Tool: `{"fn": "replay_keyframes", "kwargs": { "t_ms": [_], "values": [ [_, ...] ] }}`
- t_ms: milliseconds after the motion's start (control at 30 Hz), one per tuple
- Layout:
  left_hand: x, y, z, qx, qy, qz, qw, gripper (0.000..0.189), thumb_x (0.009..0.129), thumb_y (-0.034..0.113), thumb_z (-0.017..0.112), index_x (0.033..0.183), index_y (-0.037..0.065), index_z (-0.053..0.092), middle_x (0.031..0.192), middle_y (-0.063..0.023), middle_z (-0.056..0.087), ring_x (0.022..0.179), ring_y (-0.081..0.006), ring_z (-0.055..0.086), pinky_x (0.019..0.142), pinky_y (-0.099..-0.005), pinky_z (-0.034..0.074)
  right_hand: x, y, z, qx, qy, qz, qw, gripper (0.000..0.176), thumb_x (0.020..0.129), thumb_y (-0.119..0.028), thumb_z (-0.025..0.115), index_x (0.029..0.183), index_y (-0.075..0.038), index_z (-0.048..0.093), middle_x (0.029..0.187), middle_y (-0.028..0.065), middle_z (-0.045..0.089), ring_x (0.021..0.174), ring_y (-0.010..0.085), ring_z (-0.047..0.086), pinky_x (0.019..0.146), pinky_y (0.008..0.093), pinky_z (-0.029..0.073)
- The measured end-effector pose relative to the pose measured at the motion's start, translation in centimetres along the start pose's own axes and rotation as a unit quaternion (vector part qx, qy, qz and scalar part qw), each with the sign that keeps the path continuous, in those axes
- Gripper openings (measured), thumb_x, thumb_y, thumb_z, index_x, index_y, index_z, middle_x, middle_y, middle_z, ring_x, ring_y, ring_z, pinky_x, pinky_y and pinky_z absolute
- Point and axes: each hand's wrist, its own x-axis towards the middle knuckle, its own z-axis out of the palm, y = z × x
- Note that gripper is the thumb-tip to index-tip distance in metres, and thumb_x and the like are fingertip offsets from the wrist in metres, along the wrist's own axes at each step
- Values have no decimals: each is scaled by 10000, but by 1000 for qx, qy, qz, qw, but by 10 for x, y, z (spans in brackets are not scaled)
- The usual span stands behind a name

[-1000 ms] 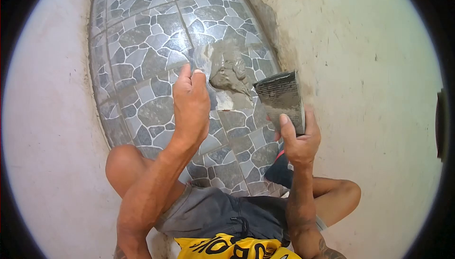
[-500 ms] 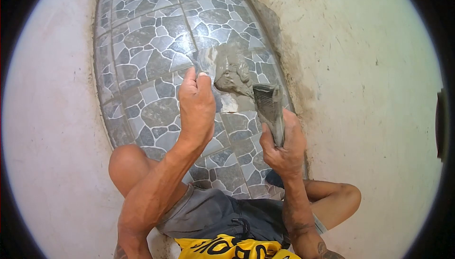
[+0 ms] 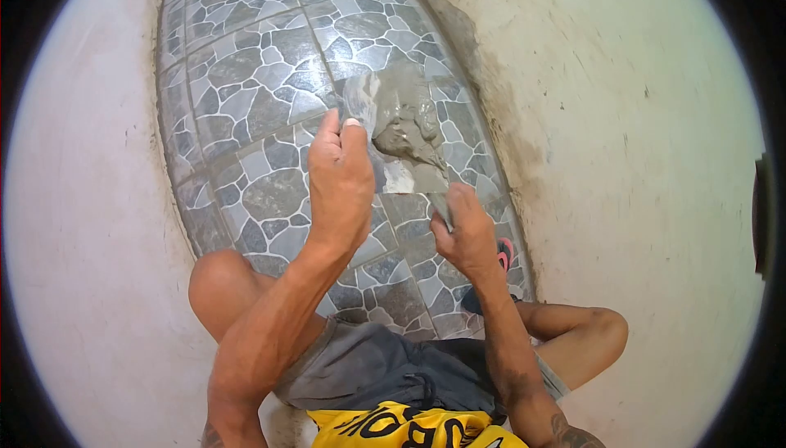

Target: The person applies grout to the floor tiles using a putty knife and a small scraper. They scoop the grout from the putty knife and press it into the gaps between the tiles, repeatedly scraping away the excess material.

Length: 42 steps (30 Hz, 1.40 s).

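My left hand (image 3: 340, 178) is closed on the left edge of a flat rectangular plate (image 3: 399, 176), its thumb on top and the other fingers mostly hidden beneath. A heap of wet grey mortar (image 3: 401, 133) lies across the plate, with a smear trailing to its near right corner. At that corner my right hand (image 3: 468, 231) is closed around a mortar-smeared scraper (image 3: 441, 207), seen nearly edge-on and largely covered by the fingers. The scraper's blade end is right at the plate's near edge.
Below the hands runs a floor of stone-pattern tiles (image 3: 278, 194) with dark joints. Pale plastered walls (image 3: 82, 161) flank it, and the right one is rough and stained along its foot. My bent knees stand on either side, with a shoe (image 3: 505, 253) near the right wall.
My right hand has moved left and slightly toward the plate, and the scraper has turned from showing its broad face to nearly edge-on. My left hand and the plate stay almost where they were.
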Motion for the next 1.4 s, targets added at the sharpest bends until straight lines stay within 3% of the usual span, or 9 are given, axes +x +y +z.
{"fn": "replay_keyframes", "kwargs": {
  "t_ms": [133, 267, 400, 567, 667, 967, 1167, 1267, 1400],
  "values": [
    [6, 11, -6, 33, 5, 13, 999, 280, 977, 139, 404, 1141, -23, 564, 876, -30, 616, 718, -52, 521, 603, -229, 445, 3, 32, -16, 270, -116, 270, 917, 318, 868, -179, 642, 1131, -5, 597, 935, 113, 672, 792, 196, 657, 715, 299, 508],
    [6, 20, -7, -24, -1, -15, 1000, 262, 966, 132, 426, 1142, -12, 556, 880, -28, 614, 704, -73, 554, 617, -245, 475, -1, 58, -22, 494, -37, 280, 822, 419, 855, -246, 677, 1126, 65, 605, 829, 99, 682, 764, 110, 639, 689, 281, 499],
    [6, 17, -12, 26, -8, -41, 999, 207, 965, 133, 430, 1075, 24, 568, 830, 2, 581, 676, -58, 525, 611, -242, 467, -8, 151, -35, 177, -72, 299, 935, 461, 818, -302, 654, 1104, 59, 625, 831, 141, 692, 810, 158, 667, 713, 311, 508],
    [-4, 23, -4, 41, -5, -70, 997, 245, 980, 169, 451, 1137, 10, 551, 940, -15, 600, 784, -73, 552, 688, -248, 474, -20, 270, -49, -123, -109, 383, 909, 422, 723, -220, 613, 1084, -8, 661, 931, 267, 675, 931, 376, 667, 819, 424, 506],
    [-5, 23, 2, 54, 13, -65, 996, 315, 989, 183, 458, 1223, -20, 517, 1027, -46, 604, 881, -93, 568, 746, -261, 479, -42, 315, -35, -174, -108, 338, 919, 379, 710, -199, 602, 1029, -9, 672, 967, 272, 668, 950, 423, 639, 843, 480, 491],
    [-10, 7, 8, 65, 58, -88, 992, 418, 998, 193, 492, 1320, -69, 448, 1099, -89, 598, 978, -149, 590, 873, -311, 501, -57, 376, 11, -256, -172, 257, 916, 284, 692, -181, 607, 904, -2, 661, 925, 264, 661, 941, 424, 632, 838, 488, 502],
    [-11, 8, 16, 70, 45, -79, 993, 414, 1001, 203, 500, 1317, -60, 453, 1122, -98, 592, 996, -144, 594, 881, -288, 503, -70, 391, 62, -331, -114, 198, 916, 242, 672, -150, 617, 870, -18, 660, 912, 255, 664, 900, 398, 646, 786, 468, 522],
    [-12, 10, 13, 55, 41, -72, 995, 343, 988, 205, 530, 1257, -8, 532, 1137, -102, 626, 1010, -176, 625, 902, -314, 507, -61, 396, 24, -198, -173, 163, 951, 257, 669, -151, 610, 853, 23, 658, 826, 246, 678, 778, 358, 686, 683, 443, 552],
    [-4, 9, 3, 27, -26, -86, 996, 343, 989, 202, 527, 1255, -14, 535, 1133, -94, 631, 1000, -172, 629, 900, -313, 507, -63, 364, -21, -50, -178, 444, 877, 273, 689, -186, 612, 820, 49, 661, 700, 198, 660, 616, 283, 678, 530, 401, 537]
  ]
}}
